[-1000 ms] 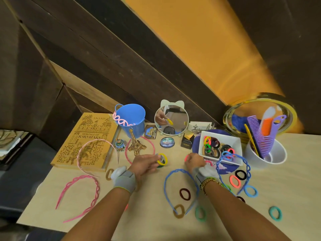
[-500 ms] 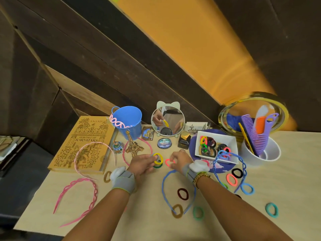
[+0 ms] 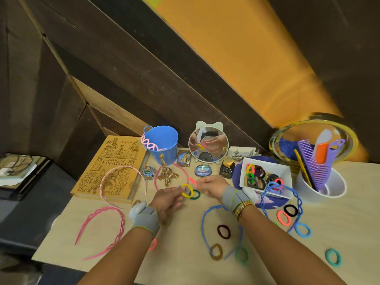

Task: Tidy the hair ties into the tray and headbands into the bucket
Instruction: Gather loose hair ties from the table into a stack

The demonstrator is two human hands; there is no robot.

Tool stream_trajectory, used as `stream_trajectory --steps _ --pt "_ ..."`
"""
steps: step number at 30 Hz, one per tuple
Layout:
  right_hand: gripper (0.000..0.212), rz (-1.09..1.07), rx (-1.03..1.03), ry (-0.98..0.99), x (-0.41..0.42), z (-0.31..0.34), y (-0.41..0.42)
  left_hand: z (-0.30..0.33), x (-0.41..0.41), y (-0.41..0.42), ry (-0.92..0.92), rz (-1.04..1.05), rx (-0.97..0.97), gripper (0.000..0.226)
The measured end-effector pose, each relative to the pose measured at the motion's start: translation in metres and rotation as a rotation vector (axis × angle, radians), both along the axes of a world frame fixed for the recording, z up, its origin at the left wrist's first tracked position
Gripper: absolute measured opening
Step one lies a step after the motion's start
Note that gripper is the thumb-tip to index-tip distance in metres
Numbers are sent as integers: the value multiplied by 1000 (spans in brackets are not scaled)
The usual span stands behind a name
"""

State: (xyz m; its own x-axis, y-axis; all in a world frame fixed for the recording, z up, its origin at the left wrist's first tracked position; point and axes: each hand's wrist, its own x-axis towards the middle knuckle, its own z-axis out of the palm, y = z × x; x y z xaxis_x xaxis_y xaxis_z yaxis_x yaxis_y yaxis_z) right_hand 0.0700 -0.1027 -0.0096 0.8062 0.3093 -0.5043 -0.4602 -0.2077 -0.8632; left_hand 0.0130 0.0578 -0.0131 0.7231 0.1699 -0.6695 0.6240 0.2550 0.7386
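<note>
My left hand (image 3: 167, 199) pinches a yellow hair tie (image 3: 187, 190) just above a dark green hair tie (image 3: 196, 194) on the table. My right hand (image 3: 212, 185) holds a small pink hair tie (image 3: 192, 180) at its fingertips, close beside the yellow one. The white tray (image 3: 286, 177) at the right holds several hair ties. The blue bucket (image 3: 164, 140) at the back carries a light pink headband (image 3: 151, 145) on its rim. Blue headbands (image 3: 203, 221) (image 3: 299, 204), pink headbands (image 3: 121, 221) (image 3: 123, 169) and loose hair ties (image 3: 223, 231) (image 3: 333, 257) lie on the table.
A yellow book (image 3: 115, 161) lies at the left. An Eiffel tower figure (image 3: 166, 171), a cat-ear mirror (image 3: 208, 146), a small black box (image 3: 227, 168) and a round tin (image 3: 203, 170) stand at the back. A white cup with combs (image 3: 322, 184) stands at the right.
My right hand has moved left from beside the tray toward my left hand, now holding a pink hair tie. My left hand has kept the yellow tie.
</note>
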Motion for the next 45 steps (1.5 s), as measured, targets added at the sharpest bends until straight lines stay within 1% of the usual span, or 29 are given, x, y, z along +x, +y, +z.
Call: stream_trajectory --steps 1,3,10,15,18,20,22,23,24,26,28,30,32,34,36,38,39,40,42,44,45 --pt "15 3 23 0 -1 2 2 1 2 -2 -9 -4 -23 7" --pt "17 22 3 -15 -3 2 5 2 5 -6 -28 -15 -58 9" --pt "19 66 -47 -71 -7 -5 15 6 14 -10 15 -41 -126 22" --pt "25 74 -82 -61 -1 -7 19 5 7 2 3 -83 -109 19" --pt "29 0 -233 -64 -1 -14 27 4 4 13 5 -78 -16 26" --pt "28 30 -402 -155 -3 -22 29 6 4 18 -11 -88 51 22" --pt "10 210 -557 -258 -9 -25 32 8 5 23 -30 -95 43 12" --pt "13 316 -644 -307 -12 -25 35 10 5 27 -37 -104 35 10" --pt "23 399 -710 -342 -12 -28 37 11 3 30 -40 -114 26 11" --pt "31 502 -814 -338 -10 -30 41 14 0 34 -35 -144 6 14" --pt "32 587 -889 -308 -7 -27 47 15 -4 41 -9 -176 -11 17" --pt "30 565 -898 -325 -7 -26 46 12 -5 45 23 -209 -17 17" --pt "27 456 -853 -326 -11 -27 45 7 -5 51 33 -235 -4 18" --pt "21 308 -749 -328 -17 -26 49 2 -4 59 11 -221 13 18" --pt "9 228 -603 -286 -25 -25 58 -1 -3 67 -6 -218 45 18" --pt "28 241 -477 -238 -33 -26 71 0 -3 77 -26 -216 51 16" --pt "33 279 -449 -226 -38 -28 78 0 -3 83 -34 -214 51 15" --pt "30 329 -435 -240 -43 -30 85 1 -4 90 -41 -214 59 15" --pt "13 403 -463 -272 -50 -37 91 3 -5 96 -39 -215 81 14" --pt "28 408 -485 -277 -55 -43 98 4 -9 103 -33 -210 82 14" --pt "30 405 -514 -272 -58 -44 100 4 -11 106 -29 -209 78 14"
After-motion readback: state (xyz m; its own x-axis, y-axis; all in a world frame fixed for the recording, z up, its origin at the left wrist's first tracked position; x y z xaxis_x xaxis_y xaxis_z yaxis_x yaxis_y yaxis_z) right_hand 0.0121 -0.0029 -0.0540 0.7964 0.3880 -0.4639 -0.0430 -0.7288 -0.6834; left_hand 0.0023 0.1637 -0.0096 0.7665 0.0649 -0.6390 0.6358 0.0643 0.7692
